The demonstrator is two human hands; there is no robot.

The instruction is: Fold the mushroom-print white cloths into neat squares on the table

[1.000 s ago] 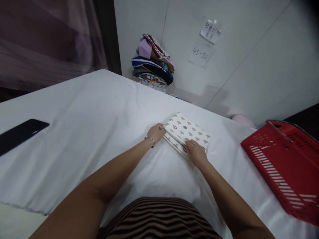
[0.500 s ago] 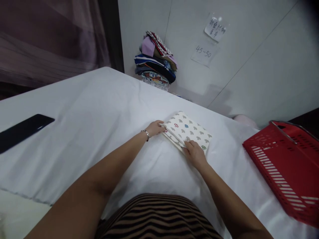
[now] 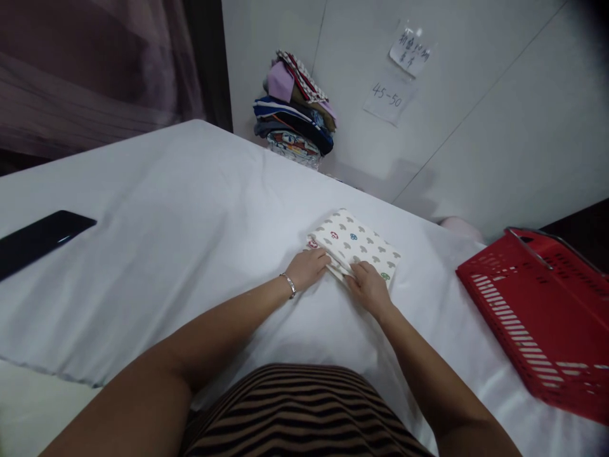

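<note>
left hand (image 3: 308, 268) has slid inward from the folded cloth's (image 3: 358, 240) corner to its near edge, whether pinching i can't tell; right hand (image 3: 370, 287) pinches that edge!

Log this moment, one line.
left hand: touching cloth, near edge | right hand: holding same edge | cloth: folded | basket: right of cloth

Count on inspection. Hands: two, one left hand (image 3: 307, 268) and one right hand (image 3: 370, 287). Bracelet (image 3: 288, 285): one. Folded cloth (image 3: 364, 247): one, with four coloured prints (image 3: 353, 237) showing, namely two red, one blue, one green. Basket (image 3: 571, 317): one. Dark slab (image 3: 42, 238): one. Table (image 3: 166, 209): one. Wall papers (image 3: 383, 103): two. Curtain (image 3: 104, 70): one. Striped top (image 3: 295, 412): one. Pile (image 3: 295, 117) of fabrics: one; its pieces overlap, number not determinable.
</note>
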